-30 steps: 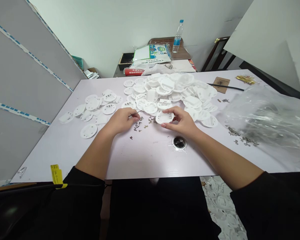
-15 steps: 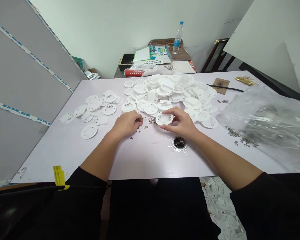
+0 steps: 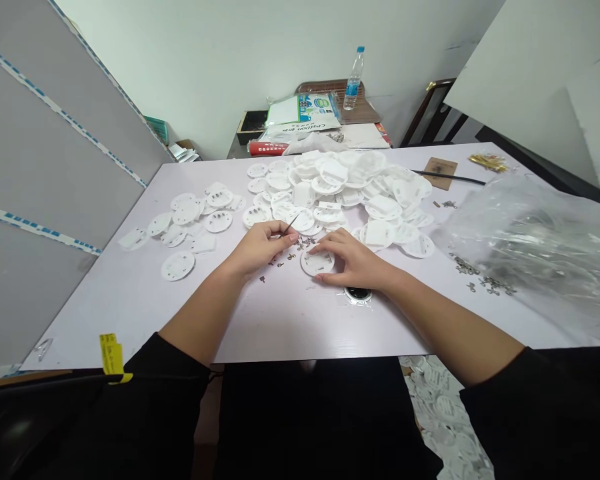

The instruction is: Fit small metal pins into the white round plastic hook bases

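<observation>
A thin, tweezer-like pointed tool [image 3: 291, 224] is pinched in my left hand [image 3: 261, 247], its tip slanting up and to the right. My right hand [image 3: 353, 259] grips the edge of a round white plastic disc [image 3: 317, 264] with fingers and thumb, close to the tabletop. Small slots and fittings show on the disc's face, partly covered by my fingers. Small metal clips [image 3: 300, 245] lie scattered between and beside my hands. A large heap of similar white discs [image 3: 330, 175] spreads just beyond my hands. Several more discs [image 3: 179, 265] lie to the left.
A round black piece with a pale rim [image 3: 359, 294] lies partly under my right wrist. On the right sit a clear plastic bag [image 3: 540, 240], loose metal clips [image 3: 493, 285] and a black cable [image 3: 450, 175]. A grey partition [image 3: 45, 153] borders the table's left side.
My right hand has brought the disc down and slightly left, nearer me. My left hand has shifted a little right, and the tool now points more upward.
</observation>
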Demonstrator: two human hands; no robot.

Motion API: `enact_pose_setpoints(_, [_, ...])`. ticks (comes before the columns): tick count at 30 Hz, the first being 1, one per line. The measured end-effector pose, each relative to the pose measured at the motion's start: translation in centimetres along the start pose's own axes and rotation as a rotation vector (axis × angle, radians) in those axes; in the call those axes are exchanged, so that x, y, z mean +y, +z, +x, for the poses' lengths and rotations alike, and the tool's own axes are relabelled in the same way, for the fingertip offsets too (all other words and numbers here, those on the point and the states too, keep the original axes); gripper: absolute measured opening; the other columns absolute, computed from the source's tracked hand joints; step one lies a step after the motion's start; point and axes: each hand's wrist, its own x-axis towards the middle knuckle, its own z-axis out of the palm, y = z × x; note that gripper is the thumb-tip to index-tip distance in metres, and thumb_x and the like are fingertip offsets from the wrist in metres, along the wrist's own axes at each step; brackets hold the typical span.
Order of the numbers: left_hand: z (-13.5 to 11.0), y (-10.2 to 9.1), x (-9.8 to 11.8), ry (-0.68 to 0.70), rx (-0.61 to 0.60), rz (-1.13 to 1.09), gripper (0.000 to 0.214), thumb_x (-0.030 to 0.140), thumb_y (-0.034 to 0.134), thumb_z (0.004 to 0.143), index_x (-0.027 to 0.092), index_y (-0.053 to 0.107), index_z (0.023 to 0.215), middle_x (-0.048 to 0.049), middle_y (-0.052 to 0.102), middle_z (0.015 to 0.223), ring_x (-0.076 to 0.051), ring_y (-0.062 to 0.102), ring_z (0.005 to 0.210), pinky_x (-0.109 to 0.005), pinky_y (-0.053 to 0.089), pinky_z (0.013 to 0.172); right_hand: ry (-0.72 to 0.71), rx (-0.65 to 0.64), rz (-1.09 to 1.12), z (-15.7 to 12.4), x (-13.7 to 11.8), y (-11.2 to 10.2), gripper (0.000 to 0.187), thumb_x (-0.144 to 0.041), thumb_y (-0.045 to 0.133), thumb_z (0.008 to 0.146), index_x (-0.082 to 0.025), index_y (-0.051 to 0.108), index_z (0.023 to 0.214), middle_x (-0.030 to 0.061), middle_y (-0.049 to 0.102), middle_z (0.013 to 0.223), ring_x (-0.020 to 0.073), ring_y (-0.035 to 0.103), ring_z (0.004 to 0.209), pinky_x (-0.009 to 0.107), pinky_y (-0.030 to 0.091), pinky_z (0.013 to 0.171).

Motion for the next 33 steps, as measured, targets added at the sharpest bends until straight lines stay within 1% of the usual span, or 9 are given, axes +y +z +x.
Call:
enact_pose_setpoints(2, [0.0,0.4,-0.2,0.011,-0.045,-0.068,0.036,0.049,0.077,0.079,0.017,0.066,0.091,0.0011,0.051,0.066,-0.005,0.037,0.051,-0.023,0.032,0.051,-0.009,0.023,-0.024,0.0,-0.1,0.1,0.046,-0.047,0.078,0.079,-0.025,0.070,0.118,0.0108,0.057,0.127,0.0297,0.048,0.120,0.048,0.044,0.103])
enact_pose_setpoints(4, [0.1,0.9,-0.5,0.028,-0.062,-0.099,0.038,0.049,0.079,0.077,0.016,0.067,0.091,0.0003,0.052,0.069,-0.005,0.037,0.051,-0.023,0.030,0.050,-0.009,0.103,0.004,0.1,-0.3,0.2,0.038,-0.046,0.075,0.083,-0.025,0.071,0.115,0.0109,0.056,0.129,0.0290,0.047,0.123,0.048,0.043,0.105])
enact_pose_setpoints(6, [0.2,1.4,-0.8,0.044,-0.059,-0.102,0.039,0.049,0.079,0.077,0.016,0.068,0.092,-0.0002,0.054,0.071,-0.005,0.037,0.052,-0.023,0.029,0.050,0.005,0.213,0.093,0.3,-0.5,0.4,0.029,-0.040,0.069,0.089,-0.022,0.070,0.112,0.0102,0.062,0.118,0.0242,0.055,0.113,0.044,0.047,0.100])
enact_pose_setpoints(9, [0.3,2.3,-1.1,0.086,-0.031,-0.080,0.038,0.049,0.079,0.077,0.016,0.068,0.091,-0.0012,0.058,0.076,-0.005,0.037,0.052,-0.023,0.028,0.050,0.061,0.295,0.250,0.6,-0.8,0.8,0.021,-0.037,0.067,0.091,-0.019,0.070,0.102,0.0066,0.068,0.096,0.0166,0.062,0.084,0.034,0.052,0.078])
enact_pose_setpoints(12, [0.2,2.9,-1.1,0.125,-0.005,-0.046,0.037,0.048,0.078,0.078,0.015,0.069,0.091,-0.0020,0.060,0.076,-0.005,0.039,0.053,-0.024,0.030,0.051,0.107,0.301,0.343,0.7,-1.0,1.1,0.019,-0.036,0.069,0.089,-0.016,0.070,0.092,0.0047,0.070,0.085,0.0139,0.061,0.072,0.029,0.051,0.066])
enact_pose_setpoints(17, [0.0,3.2,-0.9,0.157,-0.004,0.006,0.031,0.044,0.074,0.083,0.014,0.070,0.090,-0.0033,0.064,0.079,-0.007,0.045,0.056,-0.025,0.035,0.055,0.131,0.323,0.377,0.6,-1.1,1.3,0.017,-0.032,0.069,0.089,-0.015,0.070,0.088,0.0042,0.070,0.079,0.0126,0.061,0.068,0.027,0.049,0.061])
enact_pose_setpoints(21, [0.2,3.2,-1.1,0.221,-0.013,0.017,0.026,0.039,0.073,0.083,0.014,0.070,0.089,-0.0058,0.068,0.088,-0.013,0.059,0.078,-0.027,0.045,0.074,0.157,0.319,0.405,0.6,-1.3,1.3,0.016,-0.030,0.069,0.088,-0.014,0.069,0.085,0.0038,0.069,0.076,0.0122,0.060,0.066,0.026,0.048,0.060])
enact_pose_setpoints(24, [0.4,3.3,-1.4,0.236,-0.023,0.018,0.026,0.038,0.073,0.083,0.013,0.070,0.091,-0.0063,0.068,0.091,-0.016,0.061,0.086,-0.029,0.047,0.082,0.164,0.312,0.387,0.6,-1.2,1.3,0.015,-0.028,0.068,0.088,-0.014,0.067,0.083,0.0030,0.067,0.074,0.0112,0.058,0.064,0.025,0.046,0.058])
enact_pose_setpoints(33, [0.5,3.5,-1.7,0.231,-0.059,-0.014,0.026,0.038,0.070,0.086,0.012,0.066,0.091,-0.0065,0.068,0.091,-0.015,0.063,0.085,-0.029,0.048,0.083,0.137,0.288,0.318,0.7,-1.1,1.4,0.014,-0.027,0.062,0.090,-0.015,0.062,0.083,0.0022,0.063,0.074,0.0109,0.054,0.064,0.025,0.043,0.058])
